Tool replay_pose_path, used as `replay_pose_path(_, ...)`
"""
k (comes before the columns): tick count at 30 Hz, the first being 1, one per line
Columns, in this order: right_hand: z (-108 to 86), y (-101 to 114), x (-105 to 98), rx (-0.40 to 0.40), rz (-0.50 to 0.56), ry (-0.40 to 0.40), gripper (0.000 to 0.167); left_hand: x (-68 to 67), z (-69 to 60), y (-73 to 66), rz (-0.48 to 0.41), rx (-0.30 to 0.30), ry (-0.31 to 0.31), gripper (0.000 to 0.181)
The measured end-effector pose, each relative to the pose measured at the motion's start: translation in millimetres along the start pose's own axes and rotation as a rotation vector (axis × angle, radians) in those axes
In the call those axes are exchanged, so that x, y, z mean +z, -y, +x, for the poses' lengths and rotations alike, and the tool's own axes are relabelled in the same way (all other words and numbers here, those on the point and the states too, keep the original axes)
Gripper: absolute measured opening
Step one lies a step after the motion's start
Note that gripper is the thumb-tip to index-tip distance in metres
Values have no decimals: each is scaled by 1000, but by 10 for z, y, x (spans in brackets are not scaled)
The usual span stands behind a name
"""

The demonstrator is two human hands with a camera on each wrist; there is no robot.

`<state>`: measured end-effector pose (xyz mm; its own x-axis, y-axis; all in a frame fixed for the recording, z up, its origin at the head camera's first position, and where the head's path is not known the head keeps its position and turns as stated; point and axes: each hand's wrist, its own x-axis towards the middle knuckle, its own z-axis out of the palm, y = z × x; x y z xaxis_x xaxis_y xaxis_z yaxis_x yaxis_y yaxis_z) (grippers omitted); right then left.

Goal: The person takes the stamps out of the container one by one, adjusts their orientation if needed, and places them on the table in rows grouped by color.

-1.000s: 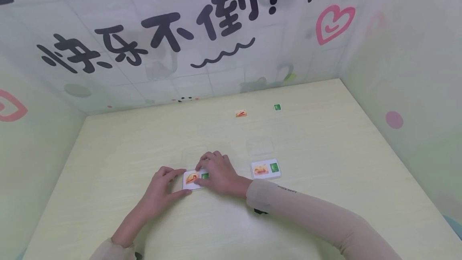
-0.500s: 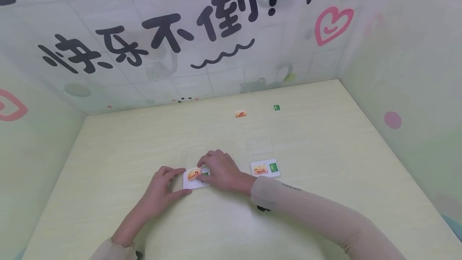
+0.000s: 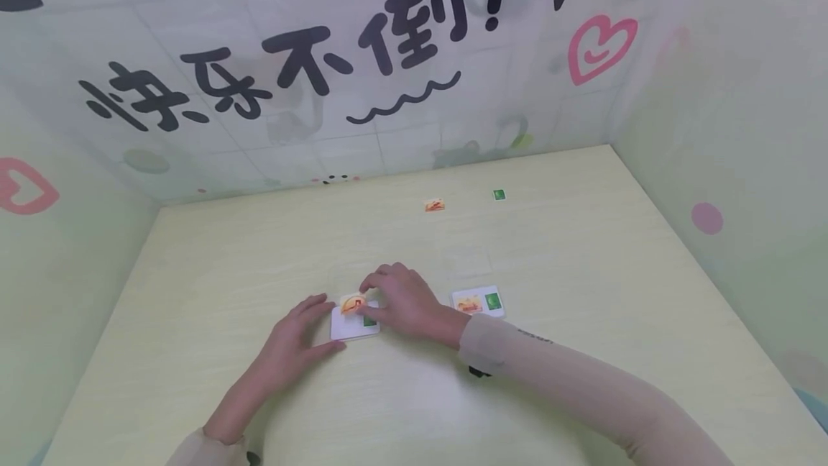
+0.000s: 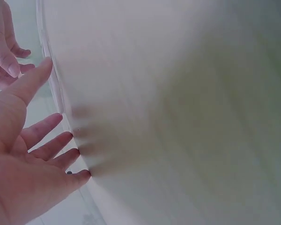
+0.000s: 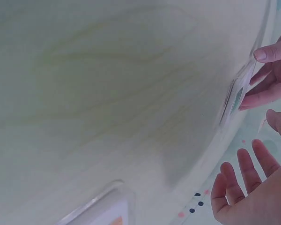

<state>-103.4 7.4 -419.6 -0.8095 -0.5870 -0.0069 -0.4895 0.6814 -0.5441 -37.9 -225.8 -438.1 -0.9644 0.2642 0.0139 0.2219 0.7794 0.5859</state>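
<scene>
Since the earlier frame, the orange picture piece (image 3: 352, 304) has shifted farther from you. Your right hand (image 3: 407, 300) pinches it, just left of its palm, long axis sideways; your left hand (image 3: 294, 340), fingers relaxed, straddles the white case's (image 3: 346, 329) left end. Beyond your fingers, wall lettering (image 3: 309, 62) reads 快乐不倒!; sleeve print (image 3: 535, 336) is illegible.
</scene>
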Motion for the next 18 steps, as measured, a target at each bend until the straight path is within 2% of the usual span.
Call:
replay_pose_path(3,-9,-21,-10,-8,2,-9,33,9,-5,-1,6,-17,5,65)
replay_pose_path(18,-52,-122,-137,-25,-13,-46,34,-4,-4,-8,36,-23,22,64)
